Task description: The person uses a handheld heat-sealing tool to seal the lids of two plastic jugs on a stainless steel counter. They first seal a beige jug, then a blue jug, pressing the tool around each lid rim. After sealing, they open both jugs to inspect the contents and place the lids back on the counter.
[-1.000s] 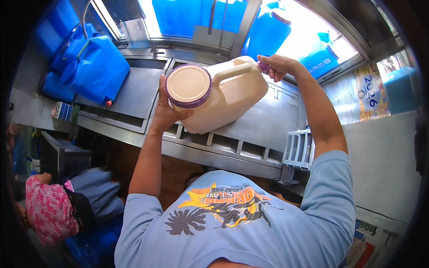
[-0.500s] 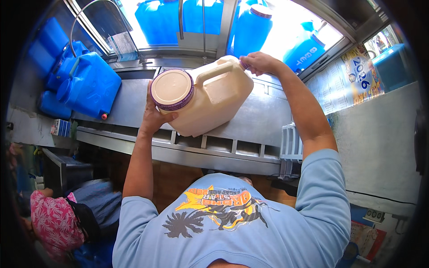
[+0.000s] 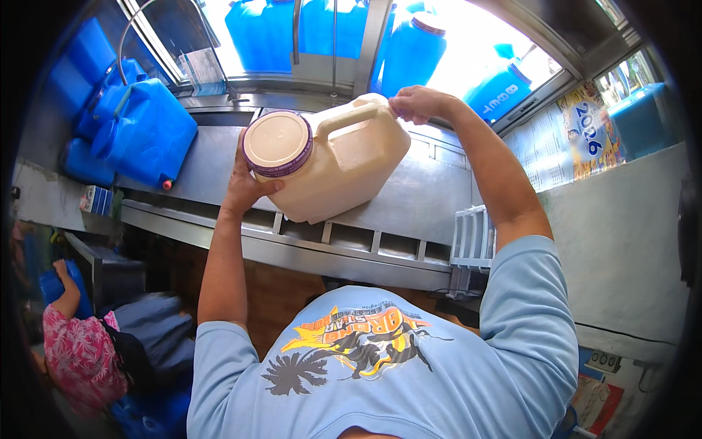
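Note:
A cream-coloured plastic jug (image 3: 344, 186) with a moulded handle (image 3: 352, 117) rests tilted on a steel counter (image 3: 439, 205). Its wide cream lid with a purple rim (image 3: 278, 143) faces up toward me on the left. My left hand (image 3: 245, 179) grips the jug beside the lid, thumb below the rim and the other fingers hidden behind it. At the jug's far right end, my right hand (image 3: 420, 104) is closed in a pinch around a small purple cap (image 3: 393, 110), mostly covered by the fingers.
Blue water containers (image 3: 150, 128) stand at the left, and more blue containers (image 3: 413, 51) are by the window. A slotted channel (image 3: 351, 238) runs along the counter's front. A white rack (image 3: 473, 238) sits at its right end. Another person in a pink top (image 3: 80, 351) is at lower left.
The view has shifted slightly; both hands keep their places on the jug, and my right hand's fingers have turned a little. The other person's arm has come up beside a blue object.

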`<state>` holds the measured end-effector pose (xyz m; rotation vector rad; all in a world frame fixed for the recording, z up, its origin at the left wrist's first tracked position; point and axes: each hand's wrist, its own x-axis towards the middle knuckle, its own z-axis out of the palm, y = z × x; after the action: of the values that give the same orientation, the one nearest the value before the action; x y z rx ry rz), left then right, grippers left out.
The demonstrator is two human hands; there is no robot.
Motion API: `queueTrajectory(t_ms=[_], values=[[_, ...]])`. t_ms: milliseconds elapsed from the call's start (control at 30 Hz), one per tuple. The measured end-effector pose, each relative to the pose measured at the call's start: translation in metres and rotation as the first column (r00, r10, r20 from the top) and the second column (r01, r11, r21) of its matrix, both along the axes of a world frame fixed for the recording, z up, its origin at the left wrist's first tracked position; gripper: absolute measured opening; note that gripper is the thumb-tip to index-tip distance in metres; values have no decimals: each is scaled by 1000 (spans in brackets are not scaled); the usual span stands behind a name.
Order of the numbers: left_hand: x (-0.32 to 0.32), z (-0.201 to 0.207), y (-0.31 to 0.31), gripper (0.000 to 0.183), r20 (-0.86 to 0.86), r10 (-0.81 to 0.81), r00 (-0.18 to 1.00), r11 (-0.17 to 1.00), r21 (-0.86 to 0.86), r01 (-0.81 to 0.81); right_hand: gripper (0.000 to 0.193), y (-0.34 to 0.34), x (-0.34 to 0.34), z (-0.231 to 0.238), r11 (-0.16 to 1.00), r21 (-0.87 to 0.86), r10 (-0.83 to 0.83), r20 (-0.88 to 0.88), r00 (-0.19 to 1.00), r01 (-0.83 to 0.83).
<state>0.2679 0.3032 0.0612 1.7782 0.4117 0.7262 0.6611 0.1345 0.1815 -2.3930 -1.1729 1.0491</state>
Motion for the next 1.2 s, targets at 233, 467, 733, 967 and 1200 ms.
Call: queueTrajectory(t_ms=[233, 467, 733, 967, 1200], values=[[-3, -3, -2, 134, -44, 22, 999, 979, -200, -30, 51, -8, 5, -20, 945, 172, 213, 319, 924, -277], [4, 3, -22, 116, -107, 103, 989, 989, -97, -114, 41, -21, -12, -52, 828, 428, 61, 573, 817, -363], [16, -26, -148, 130, 80, 492, 867, 816, 306, -491, 32, 6, -5, -27, 809, 134, 290, 755, 589, -572], [-2, -9, -266, 131, 23, 525, 851, 738, 486, -469, 58, 44, -13, -14, 868, -86, 444, 576, 687, -489], [-14, -1, -233, 139, -8, 447, 894, 824, 393, -408, 60, 89, -71, -2, 795, 21, 461, 628, 627, -606]])
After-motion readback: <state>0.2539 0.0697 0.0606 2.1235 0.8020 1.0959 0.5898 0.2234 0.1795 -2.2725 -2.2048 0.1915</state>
